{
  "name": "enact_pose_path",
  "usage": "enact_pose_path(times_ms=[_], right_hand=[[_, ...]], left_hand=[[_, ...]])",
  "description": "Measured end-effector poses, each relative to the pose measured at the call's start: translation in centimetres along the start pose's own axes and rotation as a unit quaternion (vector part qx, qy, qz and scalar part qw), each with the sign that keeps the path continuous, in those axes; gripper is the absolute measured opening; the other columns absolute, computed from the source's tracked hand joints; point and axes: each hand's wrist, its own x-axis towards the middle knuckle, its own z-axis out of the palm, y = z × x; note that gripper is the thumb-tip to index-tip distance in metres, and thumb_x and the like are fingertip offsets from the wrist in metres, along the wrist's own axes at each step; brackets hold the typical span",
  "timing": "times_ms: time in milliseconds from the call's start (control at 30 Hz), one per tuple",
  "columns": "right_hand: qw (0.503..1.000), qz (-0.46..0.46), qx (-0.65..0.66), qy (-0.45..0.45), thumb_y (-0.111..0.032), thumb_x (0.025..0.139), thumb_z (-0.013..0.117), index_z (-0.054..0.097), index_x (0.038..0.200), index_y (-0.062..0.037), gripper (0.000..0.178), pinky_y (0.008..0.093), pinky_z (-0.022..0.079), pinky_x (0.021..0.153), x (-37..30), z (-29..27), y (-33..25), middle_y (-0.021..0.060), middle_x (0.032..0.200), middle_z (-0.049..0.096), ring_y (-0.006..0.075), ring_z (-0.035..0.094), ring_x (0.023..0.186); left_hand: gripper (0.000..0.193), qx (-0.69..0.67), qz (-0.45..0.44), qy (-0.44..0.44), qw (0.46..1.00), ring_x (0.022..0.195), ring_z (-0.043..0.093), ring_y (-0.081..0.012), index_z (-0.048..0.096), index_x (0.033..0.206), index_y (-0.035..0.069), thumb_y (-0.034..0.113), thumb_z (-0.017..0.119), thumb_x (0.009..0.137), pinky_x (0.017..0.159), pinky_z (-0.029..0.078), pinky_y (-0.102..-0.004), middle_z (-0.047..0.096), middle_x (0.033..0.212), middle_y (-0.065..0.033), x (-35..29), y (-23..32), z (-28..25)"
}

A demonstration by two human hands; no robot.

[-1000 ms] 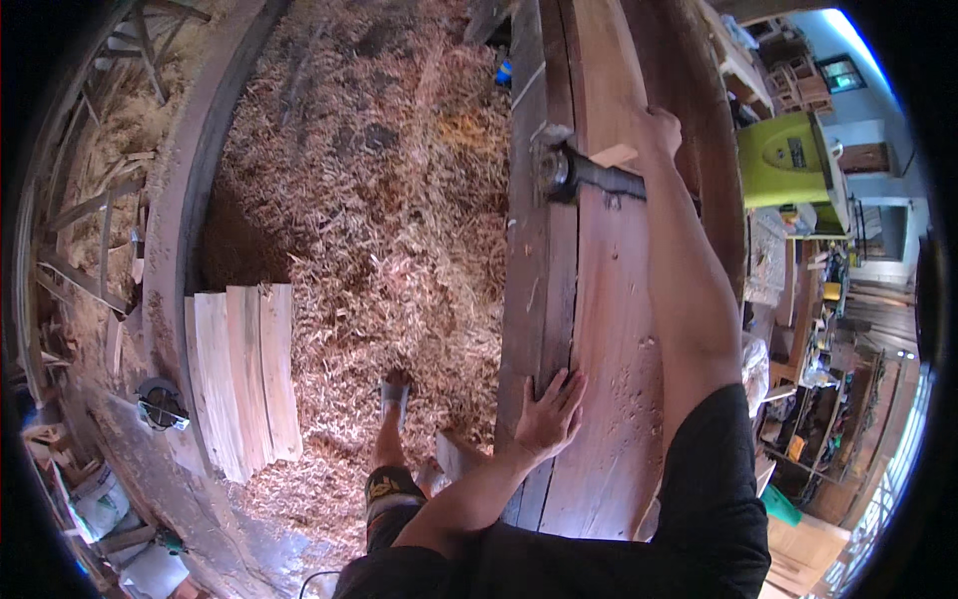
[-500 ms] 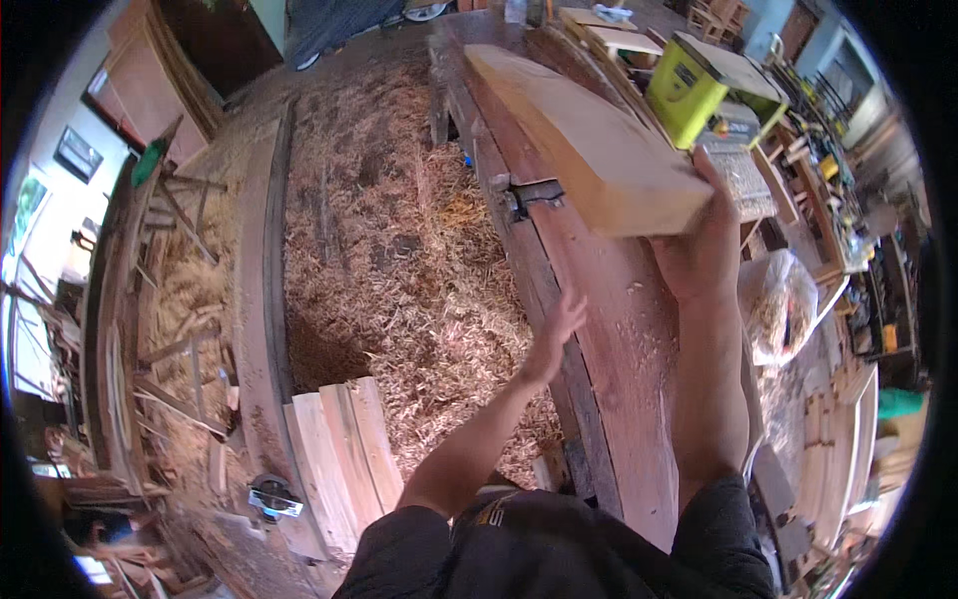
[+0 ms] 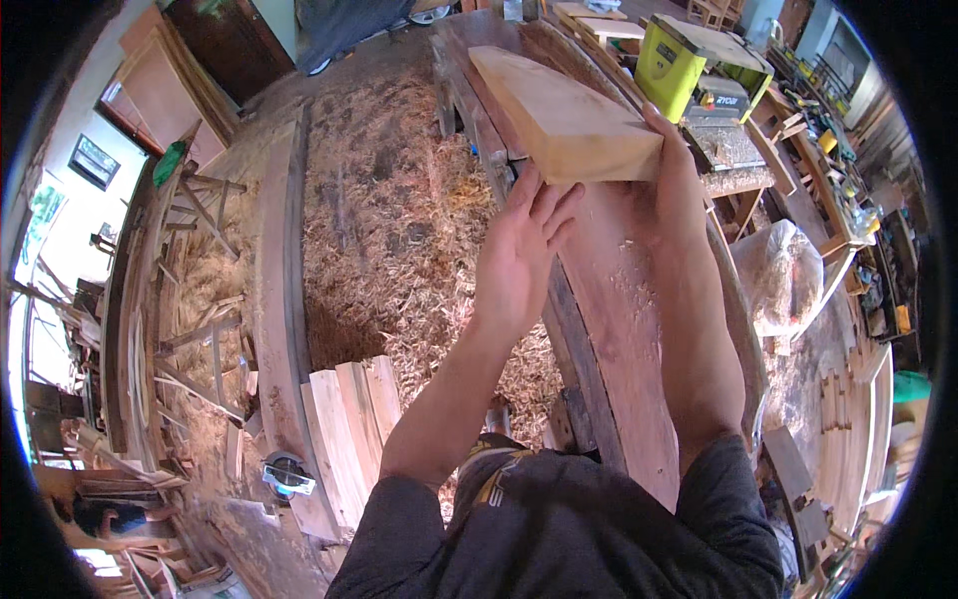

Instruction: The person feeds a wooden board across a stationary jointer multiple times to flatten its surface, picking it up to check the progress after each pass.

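A long, thick, pale wooden board (image 3: 569, 105) points away from me over the reddish wooden bench (image 3: 624, 339), its near end raised toward me. My right hand (image 3: 674, 165) holds the right side of that near end, fingers along the edge; part of the grip is hidden behind the wood. Close below the near left corner is my left hand (image 3: 524, 235), fingers stretched and apart, fingertips at the board's lower edge. Whether they touch it I cannot tell.
A lime-green thickness planer (image 3: 671, 70) stands beyond the board at the right. Shavings (image 3: 399, 230) cover the floor left of the bench. Several pale planks (image 3: 349, 429) lean at lower left, near a power tool (image 3: 287, 476). A clear plastic bag (image 3: 783, 275) sits at right.
My left hand has risen from beside the bench to the board's near left corner. The board's near end has shifted slightly left and away, with my right hand still on it.
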Motion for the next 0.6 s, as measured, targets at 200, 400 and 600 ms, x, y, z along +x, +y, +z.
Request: enact_pose_path(times_ms=[200,400,600], right_hand=[[0.999,-0.02,-0.005,-0.033,-0.049,0.098,0.06,0.063,0.123,-0.0056,0.051,0.0356,0.053,0.087,-0.7,0.4,0.1,0.009,0.112,0.069,0.0203,0.067,0.1],[0.981,0.129,-0.132,-0.064,-0.05,0.096,0.059,0.06,0.132,-0.0058,0.057,0.0394,0.053,0.091,-1.6,-4.7,4.7,0.0103,0.115,0.069,0.0184,0.064,0.11],[0.977,0.198,-0.058,0.056,-0.008,0.09,0.063,0.044,0.15,0.0002,0.064,0.0347,0.058,0.084,-12.1,-10.3,8.8,0.0105,0.123,0.065,0.0176,0.067,0.104]], left_hand=[[0.074,-0.025,-0.012,0.036,0.999,0.151,0.032,-0.0341,0.025,0.161,0.008,0.046,0.041,0.101,0.122,0.021,-0.0486,0.031,0.166,-0.0163,0.0,0.1,0.5],[0.071,-0.016,-0.105,0.133,0.985,0.144,0.041,-0.0311,0.034,0.155,0.004,0.05,0.044,0.102,0.118,0.028,-0.0464,0.045,0.155,-0.0155,-2.3,-4.4,-3.5],[0.086,-0.044,-0.311,0.21,0.926,0.137,0.048,-0.0288,0.036,0.156,0.006,0.064,0.057,0.096,0.117,0.032,-0.0458,0.05,0.151,-0.0127,-1.4,-12.9,-14.4]])
